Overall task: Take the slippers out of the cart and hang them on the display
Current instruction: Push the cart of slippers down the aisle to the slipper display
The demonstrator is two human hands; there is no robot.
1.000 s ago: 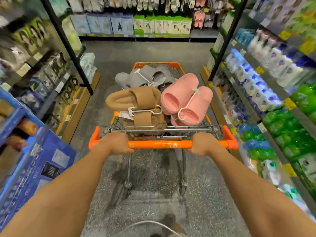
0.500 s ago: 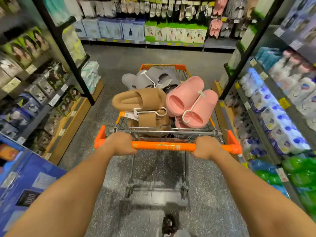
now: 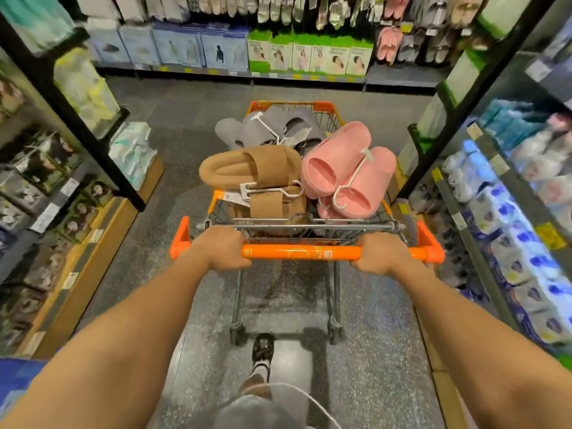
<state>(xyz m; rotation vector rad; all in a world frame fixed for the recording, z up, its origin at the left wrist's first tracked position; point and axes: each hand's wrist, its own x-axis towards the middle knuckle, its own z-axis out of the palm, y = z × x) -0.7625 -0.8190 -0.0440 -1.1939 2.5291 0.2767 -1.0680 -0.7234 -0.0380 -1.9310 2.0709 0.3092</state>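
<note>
Fingers of the left hand (image 3: pixel 221 247) and the right hand (image 3: pixel 382 253) curl tightly around the orange plastic push bar (image 3: pixel 301 252) of a wire shopping cart (image 3: pixel 332 114) in a store aisle. Heaped in the basket just beyond the bar are the near-left tan foam slippers (image 3: pixel 250 168), the near-right pink foam slippers (image 3: pixel 343 171) and, at the far end, grey foam slippers (image 3: pixel 269 128), each pair joined by a white plastic hanger. The slides look light, soft and slightly springy, unlikely to break; the hook of the pink pair's white plastic hanger (image 3: pixel 351 181) appears the surest place to grasp. A wall display of hanging slippers (image 3: pixel 391 41) stands at the far right end of the aisle, well apart from the cart.
</note>
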